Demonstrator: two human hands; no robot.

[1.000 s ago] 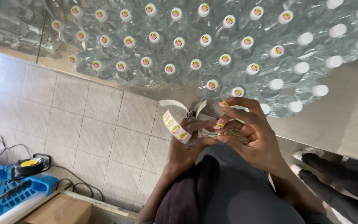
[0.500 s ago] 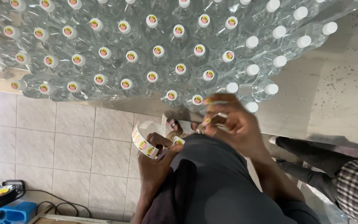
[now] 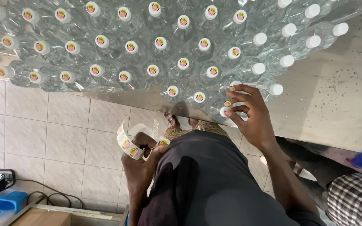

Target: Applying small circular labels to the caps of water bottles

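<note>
Your hands at the bottle table

Your left hand [image 3: 141, 161] grips a sticker roll [image 3: 127, 143] below the table [image 3: 336, 100] edge; your right hand's [image 3: 252, 119] fingers [image 3: 236, 104], loosely spread, touch bottle caps [image 3: 230, 99] at the table's near edge.

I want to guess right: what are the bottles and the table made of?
The bottles look like clear, glossy plastic: you can see through them, and they have white caps. The table looks like dull grey metal, probably steel, with water drops on it.

Clear glossy plastic bottles [image 3: 156, 62] stand on a matt, water-speckled metal table [image 3: 336, 104]. The paper sticker roll [image 3: 127, 144] looks glossy; the floor tiles [image 3: 63, 138] are smooth.
</note>
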